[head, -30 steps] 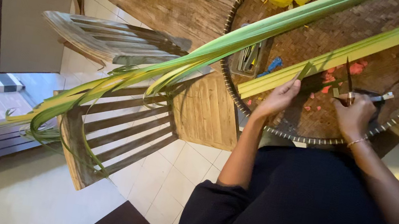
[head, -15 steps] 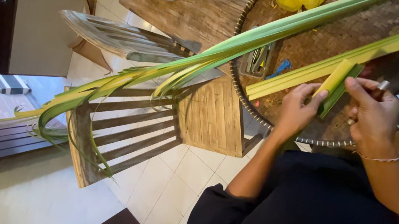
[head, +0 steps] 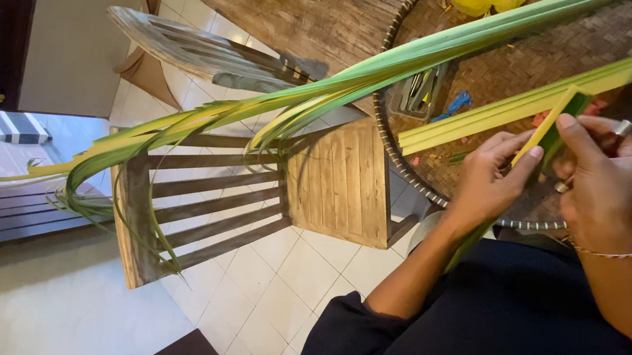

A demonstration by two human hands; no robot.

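I pinch the leaf strip (head: 544,136) with my left hand (head: 488,184) at 9 o'clock and right hand (head: 598,184) at 3, over the woven tray (head: 521,58), right also gripping a small knife (head: 621,127); best keep the strip taut, fold edges aligned.

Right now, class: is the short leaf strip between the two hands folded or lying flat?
Folded. The strip shows a yellow face and a green face meeting along a crease, pinched between the left hand and right hand.
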